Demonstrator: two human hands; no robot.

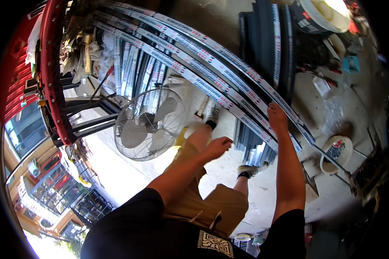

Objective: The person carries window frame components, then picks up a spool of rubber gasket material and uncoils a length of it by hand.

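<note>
Metal wire cages a fan (149, 123) at your left; right of it, your left hand (219, 147) hangs over the pale floor (132, 172), fingers loosely curled in. Long printed strips (222, 69) slant rightward beneath your curled right hand (277, 117), near their right ends, though whether it pinches one you cannot tell; farther right sits a white bucket (322, 159).

Cluttered workshop with one open side

Long, slim strips in white printed film (205, 54) lie side by side; a round grey wire-caged fan (148, 124) and a round white plastic bucket (323, 161) crowd the pale concrete floor (272, 190)
</note>
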